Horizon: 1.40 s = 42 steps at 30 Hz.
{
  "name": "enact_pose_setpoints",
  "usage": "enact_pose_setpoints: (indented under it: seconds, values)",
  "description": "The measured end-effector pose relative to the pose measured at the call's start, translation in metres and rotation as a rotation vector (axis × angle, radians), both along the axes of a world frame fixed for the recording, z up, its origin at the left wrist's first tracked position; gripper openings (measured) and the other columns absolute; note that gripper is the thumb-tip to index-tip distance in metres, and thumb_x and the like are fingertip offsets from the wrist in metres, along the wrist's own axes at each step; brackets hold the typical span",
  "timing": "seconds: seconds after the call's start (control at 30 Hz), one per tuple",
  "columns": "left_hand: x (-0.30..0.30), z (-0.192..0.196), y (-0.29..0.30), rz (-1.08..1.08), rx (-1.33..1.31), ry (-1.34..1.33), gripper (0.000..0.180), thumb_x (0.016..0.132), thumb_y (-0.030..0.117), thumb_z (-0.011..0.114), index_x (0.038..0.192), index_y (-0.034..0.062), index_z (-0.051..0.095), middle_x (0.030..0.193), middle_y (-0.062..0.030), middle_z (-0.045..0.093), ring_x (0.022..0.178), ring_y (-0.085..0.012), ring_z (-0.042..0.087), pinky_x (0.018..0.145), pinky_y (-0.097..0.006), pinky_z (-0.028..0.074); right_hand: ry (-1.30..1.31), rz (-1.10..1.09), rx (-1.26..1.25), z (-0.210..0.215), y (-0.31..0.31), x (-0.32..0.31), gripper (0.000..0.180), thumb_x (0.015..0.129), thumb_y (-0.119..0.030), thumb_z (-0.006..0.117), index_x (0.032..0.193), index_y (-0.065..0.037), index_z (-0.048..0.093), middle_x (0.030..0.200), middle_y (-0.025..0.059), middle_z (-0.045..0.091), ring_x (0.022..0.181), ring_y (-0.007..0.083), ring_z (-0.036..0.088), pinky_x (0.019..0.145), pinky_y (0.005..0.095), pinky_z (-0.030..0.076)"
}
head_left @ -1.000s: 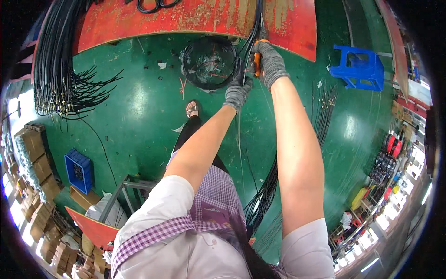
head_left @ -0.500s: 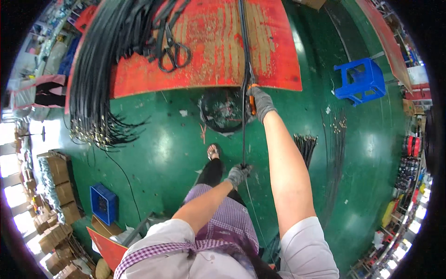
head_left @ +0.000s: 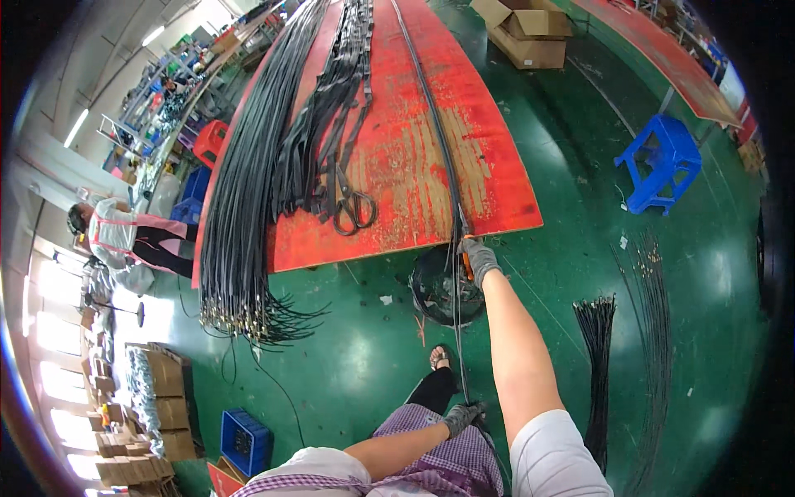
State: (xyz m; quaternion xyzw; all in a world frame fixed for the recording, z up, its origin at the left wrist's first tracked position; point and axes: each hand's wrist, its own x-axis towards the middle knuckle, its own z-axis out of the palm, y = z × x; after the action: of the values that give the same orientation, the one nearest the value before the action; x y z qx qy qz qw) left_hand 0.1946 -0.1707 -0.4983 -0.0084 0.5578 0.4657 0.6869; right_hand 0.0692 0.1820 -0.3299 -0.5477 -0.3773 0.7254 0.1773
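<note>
My right hand (head_left: 480, 259), in a grey glove, is closed round an orange-handled hand tool (head_left: 468, 263) at the table's near edge. Its metal end meets a long black strip (head_left: 437, 124) that runs away over the red table (head_left: 397, 178); whether it is pliers or a cutter I cannot tell. From there thin dark cables (head_left: 459, 331) hang down taut toward me. Close to my lap, my gloved left hand (head_left: 462, 417) is closed on their lower end.
Black-handled scissors (head_left: 354, 211) lie on the table beside a bundle of black cables (head_left: 240, 207) hanging over its edge. Below stands a round black bin (head_left: 429, 308). More cables (head_left: 595, 356) lie right, near a blue stool (head_left: 662, 164). Another person (head_left: 124, 236) is at left.
My left hand has drawn down and closer to my body, lengthening the cables between my hands. My right hand still grips the tool at the table edge. The view has tilted up.
</note>
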Motion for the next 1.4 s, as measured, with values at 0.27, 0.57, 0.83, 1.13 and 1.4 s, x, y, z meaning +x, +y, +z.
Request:
enact_pose_setpoints:
  seconds: [0.27,0.57,0.83,1.13,1.4]
  values:
    - [-0.008,0.022,0.001,-0.145,-0.058,0.115,0.020,0.077,0.023,0.056,0.080,0.0032,0.057,0.071,-0.0038,0.057,0.058,-0.0098,0.049,0.054,-0.025,0.042,0.056,-0.064,-0.058,-0.006,0.000,-0.002,0.019,0.063,-0.028,0.056,0.059,-0.014,0.045,0.048,0.0020,0.038,0.035,0.0158,0.037,0.032,0.0294,0.033]
    - [-0.039,0.049,0.039,-0.122,-0.019,0.266,0.025,0.080,0.019,0.047,0.101,0.0053,0.049,0.082,-0.0046,0.055,0.071,-0.0149,0.052,0.063,-0.026,0.043,0.028,-0.038,-0.089,-0.015,0.006,0.007,0.024,0.064,-0.030,0.058,0.057,-0.010,0.047,0.053,0.0026,0.042,0.042,0.0157,0.041,0.038,0.0316,0.036]
    - [-0.030,0.040,0.045,-0.755,0.280,0.503,0.026,0.080,0.015,0.040,0.103,0.0058,0.045,0.096,-0.0068,0.052,0.082,-0.0198,0.052,0.071,-0.029,0.042,0.060,-0.102,-0.048,-0.018,0.011,0.005,0.019,0.063,-0.029,0.057,0.059,-0.013,0.047,0.047,0.0017,0.039,0.036,0.0153,0.040,0.032,0.0295,0.033]
    - [-0.002,0.029,-0.016,-0.285,-0.102,0.000,0.024,0.079,0.015,0.040,0.100,0.0054,0.045,0.091,-0.0083,0.051,0.081,-0.0212,0.052,0.071,-0.031,0.041,0.099,-0.074,-0.083,-0.005,0.002,-0.001,0.024,0.068,-0.031,0.053,0.053,-0.014,0.043,0.040,0.0017,0.036,0.030,0.0165,0.034,0.032,0.0309,0.031]
    - [-0.022,0.024,-0.004,-0.491,-0.075,0.204,0.022,0.077,0.015,0.040,0.097,0.0051,0.046,0.087,-0.0096,0.049,0.081,-0.0224,0.051,0.072,-0.033,0.041,0.064,-0.025,-0.043,-0.006,0.003,0.003,0.024,0.068,-0.030,0.053,0.053,-0.013,0.044,0.042,0.0020,0.037,0.032,0.0161,0.035,0.033,0.0301,0.029]
